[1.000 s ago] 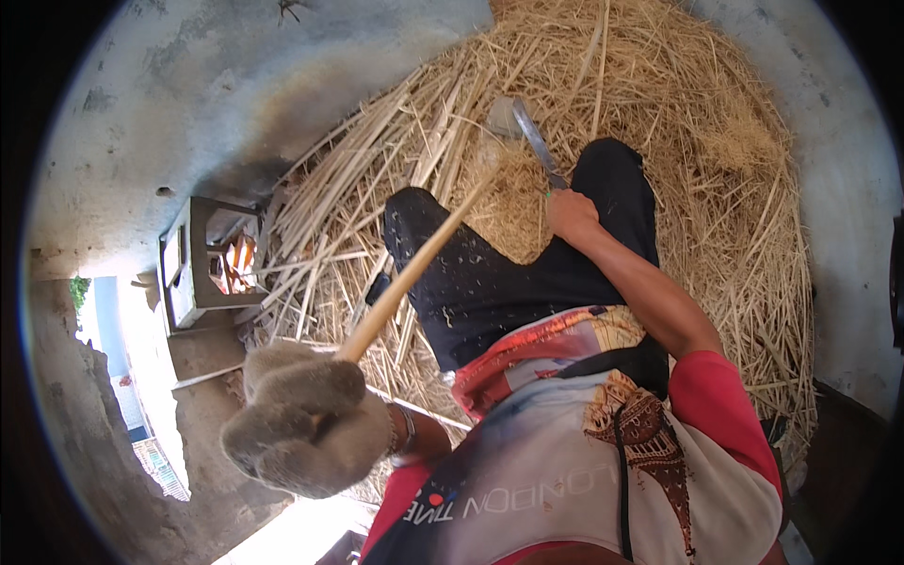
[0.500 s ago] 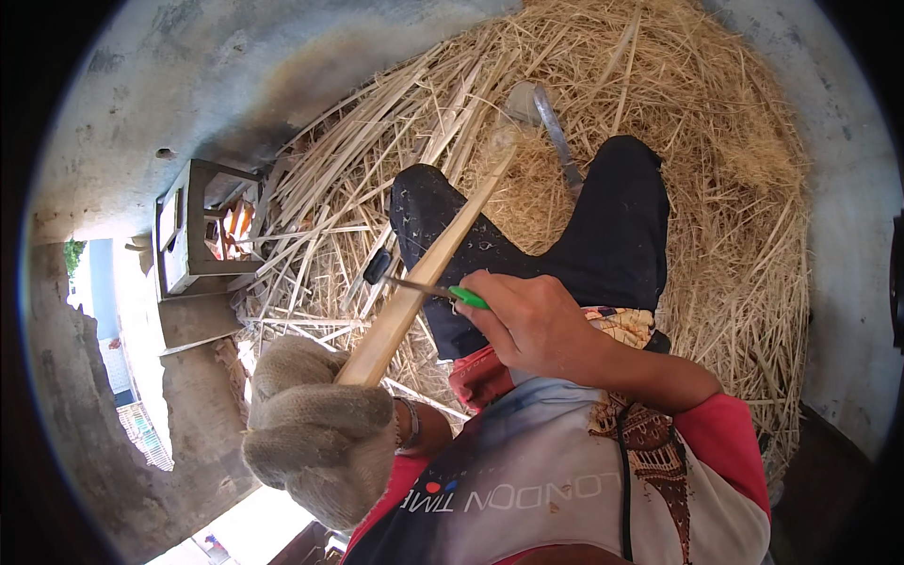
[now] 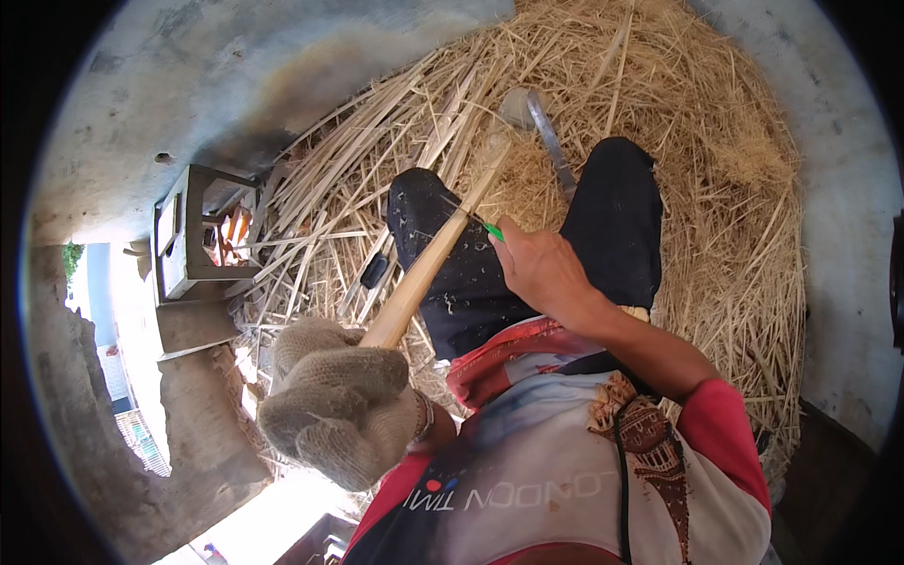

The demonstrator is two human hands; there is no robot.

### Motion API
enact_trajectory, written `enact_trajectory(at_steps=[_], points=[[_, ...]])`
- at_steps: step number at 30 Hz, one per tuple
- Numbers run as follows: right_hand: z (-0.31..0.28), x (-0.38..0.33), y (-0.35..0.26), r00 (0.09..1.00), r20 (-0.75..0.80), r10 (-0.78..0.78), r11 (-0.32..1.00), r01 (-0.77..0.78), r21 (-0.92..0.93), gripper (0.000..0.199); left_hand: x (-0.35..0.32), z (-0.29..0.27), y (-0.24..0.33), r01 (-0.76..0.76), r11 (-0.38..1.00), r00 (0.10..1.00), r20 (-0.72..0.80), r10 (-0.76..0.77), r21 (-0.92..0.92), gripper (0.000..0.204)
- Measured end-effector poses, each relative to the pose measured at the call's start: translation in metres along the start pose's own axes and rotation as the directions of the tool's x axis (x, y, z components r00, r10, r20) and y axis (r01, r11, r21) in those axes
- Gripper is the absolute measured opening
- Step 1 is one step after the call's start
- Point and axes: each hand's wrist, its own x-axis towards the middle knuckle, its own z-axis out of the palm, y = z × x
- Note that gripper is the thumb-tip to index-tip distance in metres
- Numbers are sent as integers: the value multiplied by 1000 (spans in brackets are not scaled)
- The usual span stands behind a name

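Grey wall (image 3: 179,104) curves round the far and left sides. Heap (image 3: 725,226) of straw-coloured strips and fine shavings spread out before the person, thicker toward the right. Dark trousers (image 3: 480,292), flecked with pale bits, 2 knees apart at the heap. Box-like frame (image 3: 195,231) at far left, beside loose strips. Pale wooden strip (image 3: 414,287) slants from the left fist over the left thigh, far end between the knees above the shavings. Left hand (image 3: 339,405), in a knitted glove: grip wrapped round the strip's near end. Right hand (image 3: 551,273), bare: grip closed on the knife. Curved blade (image 3: 549,137) stands near the right knee, a grey lump just beside its upper end. Knife (image 3: 492,230), green-handled, lies across the strip's upper half; depth of bite, cannot tell. Small black case (image 3: 374,270) left of the left thigh.
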Motion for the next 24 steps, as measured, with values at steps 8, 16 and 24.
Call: enact_trajectory(at_steps=[8, 16, 24], points=[[22, 11, 41, 992, -32, 120, 987, -123, -108, 25, 2, 25, 20, -83, 975, 990, -99, 105, 205, 36], [11, 2, 8, 986, -142, -86, 984, 106, 143, 20, 5, 20, 17, 110, 994, 982, -156, -105, 28, 37], [-2, -12, -19, 997, -47, -64, 981, 71, 181, 23, 6, 10, 18, 219, 970, 958, -163, -235, -111, 39]])
